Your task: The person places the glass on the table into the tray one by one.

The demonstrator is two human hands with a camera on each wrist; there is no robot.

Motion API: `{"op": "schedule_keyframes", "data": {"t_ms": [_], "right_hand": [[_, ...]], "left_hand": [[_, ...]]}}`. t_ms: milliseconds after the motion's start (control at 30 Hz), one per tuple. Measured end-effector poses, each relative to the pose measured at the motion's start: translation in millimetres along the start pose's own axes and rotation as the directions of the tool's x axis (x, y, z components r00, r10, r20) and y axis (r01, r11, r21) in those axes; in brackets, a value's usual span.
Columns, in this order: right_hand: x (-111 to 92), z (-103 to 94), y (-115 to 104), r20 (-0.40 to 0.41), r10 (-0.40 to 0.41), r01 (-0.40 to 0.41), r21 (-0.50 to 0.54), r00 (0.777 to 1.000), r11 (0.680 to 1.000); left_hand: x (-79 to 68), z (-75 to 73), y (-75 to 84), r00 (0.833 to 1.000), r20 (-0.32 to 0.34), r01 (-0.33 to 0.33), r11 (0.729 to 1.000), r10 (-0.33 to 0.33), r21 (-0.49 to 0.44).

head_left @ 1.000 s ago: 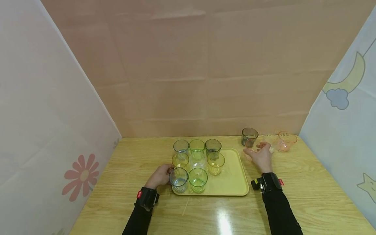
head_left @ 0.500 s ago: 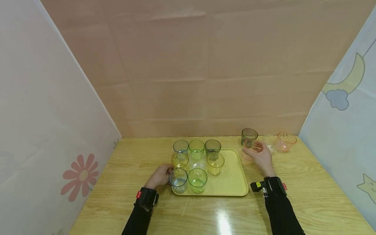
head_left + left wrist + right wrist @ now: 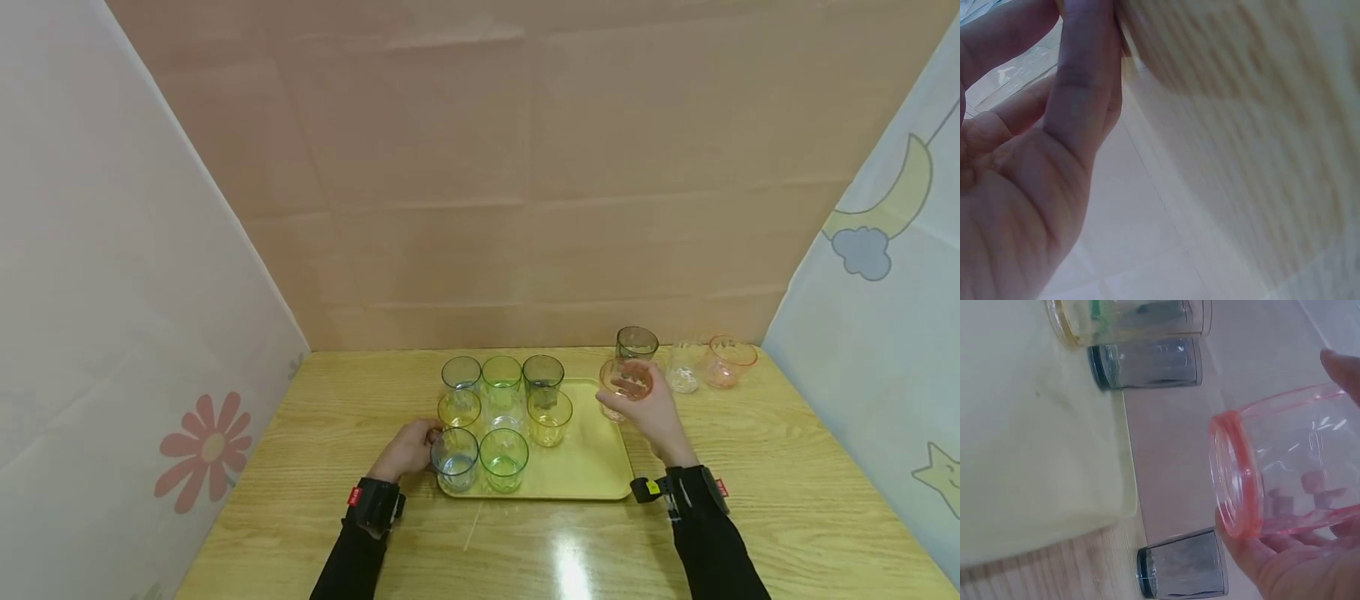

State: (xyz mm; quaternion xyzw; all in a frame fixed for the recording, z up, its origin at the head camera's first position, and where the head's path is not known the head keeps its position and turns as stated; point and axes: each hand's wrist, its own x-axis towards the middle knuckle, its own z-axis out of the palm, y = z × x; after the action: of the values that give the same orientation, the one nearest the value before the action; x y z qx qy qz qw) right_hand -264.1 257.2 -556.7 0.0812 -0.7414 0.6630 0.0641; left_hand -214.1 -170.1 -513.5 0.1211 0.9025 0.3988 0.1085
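My right hand (image 3: 658, 414) grips a pink tumbler (image 3: 613, 385) between thumb and fingers, raised above the right rim of the yellow tray (image 3: 600, 475). In the right wrist view the same tumbler lies across the picture, its thick pink base towards the tray. At the tray's left edge rests my left hand (image 3: 408, 450), fingers curled on the rim, close beside a blue tumbler (image 3: 455, 467); the fingertips are partly hidden. Also on the tray stand a green tumbler (image 3: 505, 467), a yellow tumbler (image 3: 550, 425) and several others in rows.
Behind the right hand, a dark grey tumbler (image 3: 637, 340), a clear glass (image 3: 684, 371) and an orange-pink tumbler (image 3: 731, 367) stand on the wooden table (image 3: 787, 500). A brown backdrop (image 3: 525, 208) rises at the table's far edge, with pale panels on both sides.
My right hand has lifted the pink tumbler off the table and brought it left to the tray's right side. The left hand has stayed in place.
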Motion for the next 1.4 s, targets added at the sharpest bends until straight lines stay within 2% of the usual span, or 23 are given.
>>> {"op": "schedule_keyframes", "data": {"t_ms": [133, 300, 600, 767, 900, 1033, 1200, 1400], "right_hand": [[-6, 9.0, -2, 0.047, -0.014, 0.015, -0.014, 0.999, 1.0], [-13, 14.5, -2, 0.063, -0.024, 0.029, -0.08, 0.998, 0.996], [-24, 9.7, -5, 0.108, -0.013, 0.036, -0.214, 0.994, 0.976], [-36, 10.8, -28, 0.173, 0.013, 0.043, -0.312, 0.985, 0.949], [-47, 16.0, -65, 0.258, 0.032, 0.052, -0.313, 0.965, 0.948], [-53, 21.3, -88, 0.348, 0.055, 0.066, -0.325, 0.936, 0.943], [-54, 28.2, -94, 0.408, 0.078, 0.097, -0.39, 0.909, 0.916], [-56, 36.2, -91, 0.444, 0.123, 0.072, -0.396, 0.888, 0.915]], "left_hand": [[0.1, 0.0, -0.3, 1.0, -0.002, 0.006, 1.0, -0.006, 0.004], [-0.2, 0.2, -1.1, 1.0, -0.002, -0.002, 1.0, 0.002, -0.001], [0.5, 1.6, -1.7, 1.0, -0.001, -0.011, 1.0, 0.011, -0.013], [-0.1, 1.6, -2.3, 1.0, 0.014, 0.002, 0.999, -0.002, -0.037], [-0.9, 1.2, -1.3, 1.0, 0.017, 0.012, 0.999, -0.011, -0.049], [-0.9, 0.4, -1.1, 1.0, -0.005, 0.014, 1.0, -0.014, -0.005], [0.9, -0.8, -1.6, 1.0, -0.021, -0.001, 1.0, 0.001, 0.02], [0.8, -0.2, -1.6, 1.0, -0.014, 0.008, 1.0, -0.008, 0.008]]}}
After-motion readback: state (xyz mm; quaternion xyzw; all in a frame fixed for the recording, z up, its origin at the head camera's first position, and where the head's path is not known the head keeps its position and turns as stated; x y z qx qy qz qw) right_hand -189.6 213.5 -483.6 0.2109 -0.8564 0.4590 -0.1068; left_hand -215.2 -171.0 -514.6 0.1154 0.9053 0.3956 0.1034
